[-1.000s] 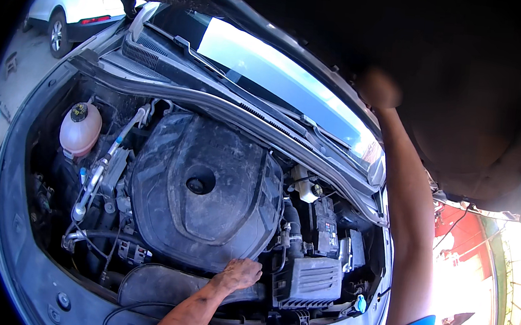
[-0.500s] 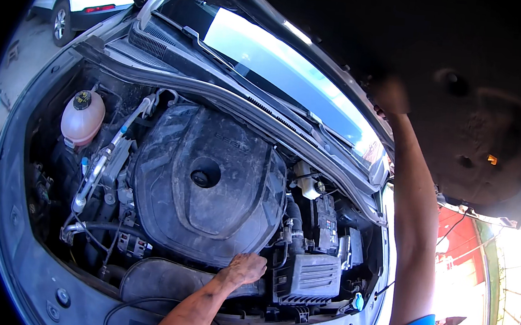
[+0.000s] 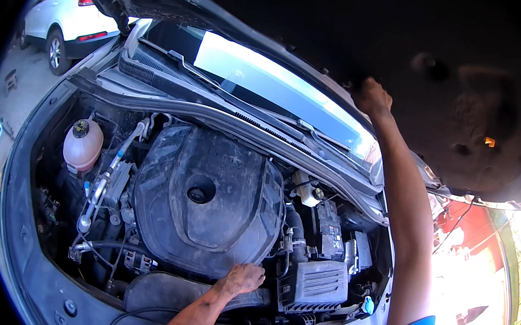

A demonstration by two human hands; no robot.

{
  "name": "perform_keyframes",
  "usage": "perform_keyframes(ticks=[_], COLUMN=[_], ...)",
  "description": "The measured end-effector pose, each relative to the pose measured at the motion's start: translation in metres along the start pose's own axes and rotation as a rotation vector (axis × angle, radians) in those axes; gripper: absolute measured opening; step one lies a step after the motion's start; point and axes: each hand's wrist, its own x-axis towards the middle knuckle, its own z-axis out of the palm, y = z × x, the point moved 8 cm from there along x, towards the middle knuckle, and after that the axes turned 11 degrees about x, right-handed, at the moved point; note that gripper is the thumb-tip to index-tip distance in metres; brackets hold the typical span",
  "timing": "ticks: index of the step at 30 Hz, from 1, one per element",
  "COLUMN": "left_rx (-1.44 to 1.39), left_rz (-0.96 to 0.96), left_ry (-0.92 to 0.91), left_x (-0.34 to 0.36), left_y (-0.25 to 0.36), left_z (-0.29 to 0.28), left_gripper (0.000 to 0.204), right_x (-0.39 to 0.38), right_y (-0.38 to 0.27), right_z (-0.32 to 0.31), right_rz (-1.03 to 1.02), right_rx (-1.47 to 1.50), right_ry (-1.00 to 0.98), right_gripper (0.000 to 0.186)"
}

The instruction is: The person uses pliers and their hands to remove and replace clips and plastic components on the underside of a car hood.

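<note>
My left hand is closed at the front lower edge of the black plastic engine cover, its curled fingers against the rim. The fingertips are tucked out of sight. My right arm stretches up to the raised hood, with my right hand closed near the edge of its dark lining. Whatever those fingers hold is lost in shadow. A round recess sits in the middle of the engine cover.
Left of the engine stands a pinkish coolant tank with a dark cap. To the right are the battery, a ribbed black box and a blue washer cap. The windshield lies behind; a white car is parked beyond.
My view has tilted, so the engine bay sits slightly lower in the picture. My right hand, blurred before, is now sharper at the hood lining. The left hand stays at the cover's edge.
</note>
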Motion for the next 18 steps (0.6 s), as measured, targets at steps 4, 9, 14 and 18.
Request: perform_keyframes(ticks=[4, 9, 14, 18], left_rx=[-0.013, -0.015, 0.007, 0.026], left_rz=[-0.007, 0.008, 0.016, -0.027], left_ry=[-0.014, -0.046, -0.11, -0.042], left_x=[-0.002, -0.001, 0.006, 0.0], left_y=[0.004, 0.006, 0.015, 0.0], left_z=[0.004, 0.011, 0.006, 0.002], left_gripper=[0.027, 0.028, 0.028, 0.026], right_x=[0.01, 0.007, 0.007, -0.014], right_y=[0.004, 0.0, 0.005, -0.015], right_z=[0.002, 0.009, 0.016, 0.006], right_rz=[0.027, -0.06, -0.044, -0.046], right_rx=[-0.031, -0.056, -0.132, -0.191], right_ry=[-0.01, -0.047, -0.02, -0.036], right_gripper=[0.039, 0.034, 0.024, 0.023])
